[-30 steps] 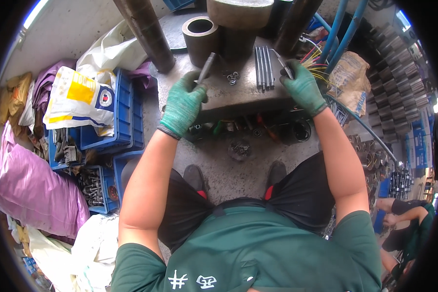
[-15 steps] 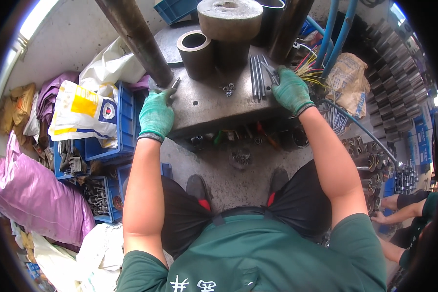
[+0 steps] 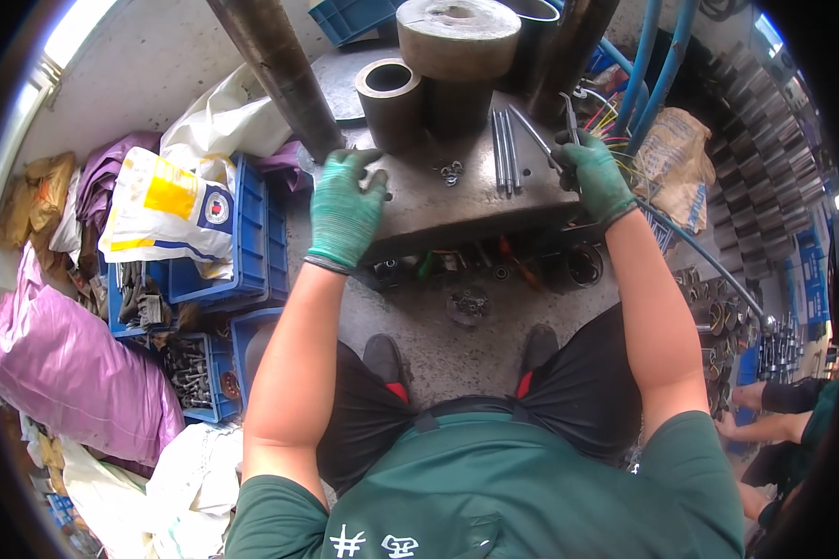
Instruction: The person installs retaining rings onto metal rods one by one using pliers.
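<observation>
My left hand [image 3: 347,212], in a green knit glove with dark fingertips, is over the left front part of the steel press table [image 3: 410,207]. Its fingers are spread and nothing shows in them. At the table's right side, my gloved right hand [image 3: 600,179] is closed around a slim metal rod [image 3: 533,136] and a thin, hook-tipped metal piece [image 3: 570,115]. Whether these two belong to one tool, I cannot tell. Several metal rods [image 3: 505,154] lie side by side left of that hand. Between my hands sits a small cluster of metal nuts or rings [image 3: 452,173].
Behind stand a thick steel tube [image 3: 390,112], a large round block [image 3: 459,42] and two columns [image 3: 284,79]. Blue crates [image 3: 261,233] and sacks line the left. Blue hoses [image 3: 648,65] and wires are at right. A co-worker's arm [image 3: 764,429] shows at far right.
The small metal piece at my left hand no longer shows, and that hand's fingers have spread. In my right hand the rod and hooked piece now stand apart. The view has shifted slightly.
</observation>
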A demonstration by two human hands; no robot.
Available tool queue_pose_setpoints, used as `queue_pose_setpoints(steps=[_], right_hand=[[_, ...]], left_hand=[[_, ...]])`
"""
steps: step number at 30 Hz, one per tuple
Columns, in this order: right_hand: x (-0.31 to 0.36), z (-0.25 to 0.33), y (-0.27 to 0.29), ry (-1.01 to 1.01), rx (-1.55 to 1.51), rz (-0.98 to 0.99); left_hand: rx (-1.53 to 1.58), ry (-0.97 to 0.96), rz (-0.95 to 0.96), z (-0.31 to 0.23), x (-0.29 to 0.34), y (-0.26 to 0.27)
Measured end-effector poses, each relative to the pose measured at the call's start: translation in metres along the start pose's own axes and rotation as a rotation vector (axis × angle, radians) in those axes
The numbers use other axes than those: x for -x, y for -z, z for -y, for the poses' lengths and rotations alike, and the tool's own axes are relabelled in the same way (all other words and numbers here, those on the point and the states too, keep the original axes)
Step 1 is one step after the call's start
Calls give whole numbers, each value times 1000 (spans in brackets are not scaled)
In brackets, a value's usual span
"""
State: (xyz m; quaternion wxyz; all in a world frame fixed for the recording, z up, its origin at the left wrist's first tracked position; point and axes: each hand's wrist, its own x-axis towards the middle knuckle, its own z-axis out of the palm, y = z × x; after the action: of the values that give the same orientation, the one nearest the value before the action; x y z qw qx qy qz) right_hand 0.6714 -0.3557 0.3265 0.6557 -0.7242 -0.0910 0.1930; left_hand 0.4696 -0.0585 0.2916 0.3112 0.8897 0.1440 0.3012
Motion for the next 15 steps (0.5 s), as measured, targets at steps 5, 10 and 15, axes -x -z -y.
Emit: queue_pose_setpoints(steps=[5, 10, 15], right_hand=[[55, 8, -49, 38, -86, 168], [83, 1, -79, 25, 1, 442], [82, -13, -74, -31, -153, 377]], left_hand=[[705, 283, 274, -25, 17, -32], [995, 479, 365, -54, 26, -55], [1215, 728, 250, -66, 17, -51]])
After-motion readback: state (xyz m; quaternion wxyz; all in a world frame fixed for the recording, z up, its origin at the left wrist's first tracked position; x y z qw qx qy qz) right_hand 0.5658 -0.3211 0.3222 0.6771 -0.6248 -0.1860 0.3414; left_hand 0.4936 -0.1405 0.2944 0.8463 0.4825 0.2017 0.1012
